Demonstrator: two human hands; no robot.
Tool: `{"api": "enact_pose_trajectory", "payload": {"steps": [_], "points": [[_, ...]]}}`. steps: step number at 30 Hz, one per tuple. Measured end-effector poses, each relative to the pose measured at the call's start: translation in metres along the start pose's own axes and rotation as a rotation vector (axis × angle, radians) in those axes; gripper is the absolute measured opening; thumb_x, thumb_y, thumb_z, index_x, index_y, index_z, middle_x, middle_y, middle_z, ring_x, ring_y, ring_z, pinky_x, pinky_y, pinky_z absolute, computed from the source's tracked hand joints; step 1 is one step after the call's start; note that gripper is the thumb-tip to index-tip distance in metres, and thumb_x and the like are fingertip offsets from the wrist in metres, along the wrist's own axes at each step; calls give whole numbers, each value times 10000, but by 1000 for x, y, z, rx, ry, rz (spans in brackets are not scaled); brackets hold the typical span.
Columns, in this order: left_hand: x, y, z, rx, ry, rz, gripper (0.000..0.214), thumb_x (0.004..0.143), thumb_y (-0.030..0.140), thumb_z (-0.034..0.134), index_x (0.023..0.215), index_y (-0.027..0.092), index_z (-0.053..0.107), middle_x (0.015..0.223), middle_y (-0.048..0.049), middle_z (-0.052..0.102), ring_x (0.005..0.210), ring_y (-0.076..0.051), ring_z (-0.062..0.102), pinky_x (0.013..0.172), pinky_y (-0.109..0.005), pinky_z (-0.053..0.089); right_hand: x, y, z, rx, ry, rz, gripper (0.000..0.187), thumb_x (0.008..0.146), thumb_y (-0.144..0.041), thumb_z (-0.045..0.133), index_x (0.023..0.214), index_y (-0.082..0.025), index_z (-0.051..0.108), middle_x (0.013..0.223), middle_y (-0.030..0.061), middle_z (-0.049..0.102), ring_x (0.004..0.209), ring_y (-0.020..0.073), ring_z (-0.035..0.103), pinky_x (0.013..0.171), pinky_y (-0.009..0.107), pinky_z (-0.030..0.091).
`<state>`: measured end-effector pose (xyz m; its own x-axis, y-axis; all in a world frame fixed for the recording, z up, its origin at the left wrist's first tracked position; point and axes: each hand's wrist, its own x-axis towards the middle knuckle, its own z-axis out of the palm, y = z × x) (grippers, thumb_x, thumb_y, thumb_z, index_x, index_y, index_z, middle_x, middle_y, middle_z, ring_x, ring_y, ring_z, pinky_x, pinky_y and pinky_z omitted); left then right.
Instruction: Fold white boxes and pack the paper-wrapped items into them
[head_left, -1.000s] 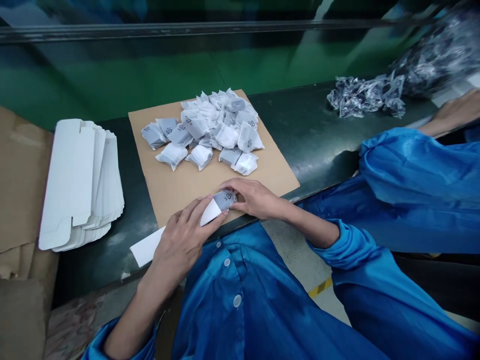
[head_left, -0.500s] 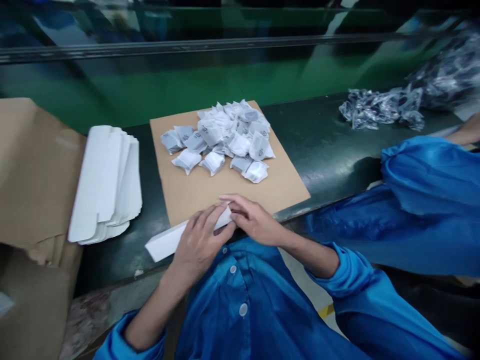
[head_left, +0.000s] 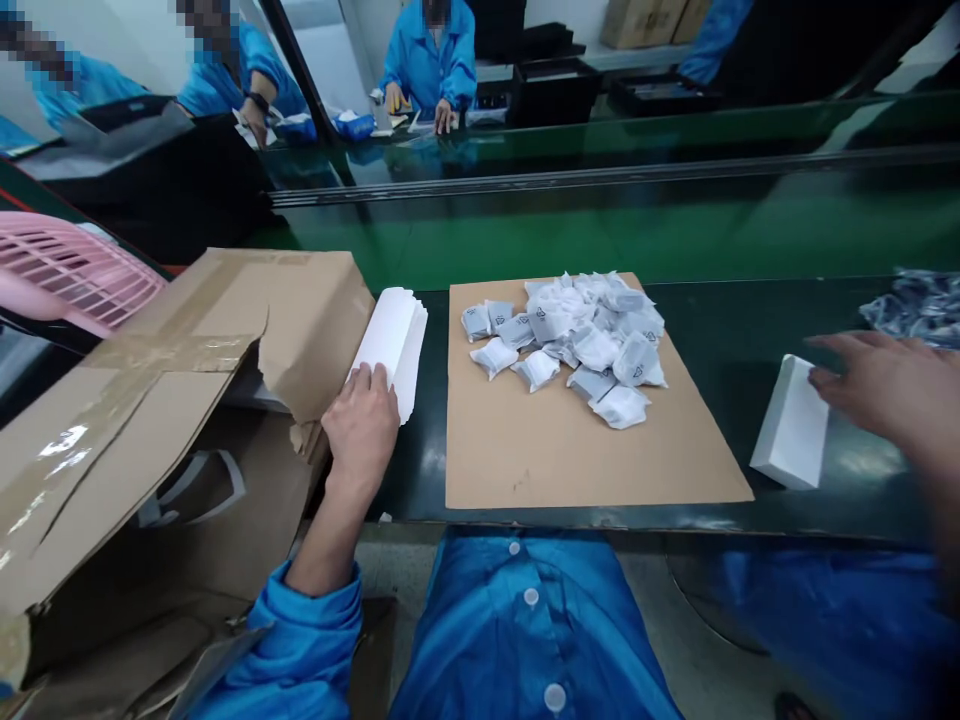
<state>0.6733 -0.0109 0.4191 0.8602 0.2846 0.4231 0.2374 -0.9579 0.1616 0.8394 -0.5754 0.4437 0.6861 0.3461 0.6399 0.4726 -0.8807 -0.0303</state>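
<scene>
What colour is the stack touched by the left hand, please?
The stack is white, shown best in the head view.

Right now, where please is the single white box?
In the head view, the white box lies on the dark bench at the right, between the brown cardboard sheet and a blurred hand.

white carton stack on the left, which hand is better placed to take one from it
Probably the left hand: its fingers rest on the white carton stack. The blurred right hand is beyond the cardboard sheet, by a white box.
</scene>
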Motion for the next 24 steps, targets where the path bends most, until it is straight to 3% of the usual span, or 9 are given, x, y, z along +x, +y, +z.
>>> {"api": "enact_pose_trajectory", "payload": {"steps": [1,3,6,9,11,14,17,20,24], "points": [[-3,1,2,-3,27,-8,345,942,297,465,1191,157,659,1275,-206,662,1165,-359,641,883,-478,536,2,-33,2,19,82,64,586,842,-765,419,736,-269,712,662,151,672,603,226,631,599,424,438],[-15,10,5,-36,102,-15,330,952,330,489,1179,184,678,1264,-185,676,1160,-347,650,897,-478,533,-2,-121,4,334,-47,255,394,896,-569,540,986,-232,723,957,205,718,909,303,681,809,491,493],[-44,42,12,-154,263,70,313,949,285,529,1220,212,668,1283,-162,672,1201,-321,634,1000,-496,489,-13,-262,14,859,-311,286,455,957,-448,509,1366,-248,521,1189,124,696,919,207,708,777,353,574],[-85,86,12,-311,246,347,484,917,225,595,1395,262,526,1330,-135,647,1262,-288,596,1102,-515,412,-10,-338,38,1383,-367,496,551,919,-439,551,1386,-159,463,1202,141,670,929,205,684,734,310,572],[-105,105,0,-445,179,412,712,872,325,678,1507,287,359,1459,-139,532,1378,-302,480,1147,-545,356,-2,-336,45,1390,-420,564,388,912,-360,557,1212,-116,572,1069,106,694,880,191,657,702,278,543],[-105,103,-25,-712,203,71,959,822,500,701,1575,295,143,1632,-138,238,1501,-337,253,1150,-571,340,8,-291,30,1320,-827,150,240,872,-294,638,1039,-121,639,960,46,696,823,163,629,670,233,493],[-80,84,-35,-937,-270,-182,725,781,525,728,1403,220,515,1314,-132,630,1201,-329,605,923,-431,545,8,-260,4,1120,-1101,-281,228,910,-315,627,1056,-142,654,931,36,699,797,156,632,660,230,473],[-64,78,-24,-1131,-496,-393,428,767,518,731,994,155,727,871,-60,730,815,-220,675,698,-300,547,-8,-269,-10,652,-801,-248,537,904,-411,645,1330,-103,530,1125,145,674,960,258,636,785,349,502],[-62,80,-14,-1379,-684,-488,436,736,476,762,1035,163,715,749,-18,711,647,-150,637,601,-250,520,-33,-287,-13,284,-474,-393,739,892,-445,649,1438,-15,398,1221,223,622,1046,335,589,862,452,484]]}}
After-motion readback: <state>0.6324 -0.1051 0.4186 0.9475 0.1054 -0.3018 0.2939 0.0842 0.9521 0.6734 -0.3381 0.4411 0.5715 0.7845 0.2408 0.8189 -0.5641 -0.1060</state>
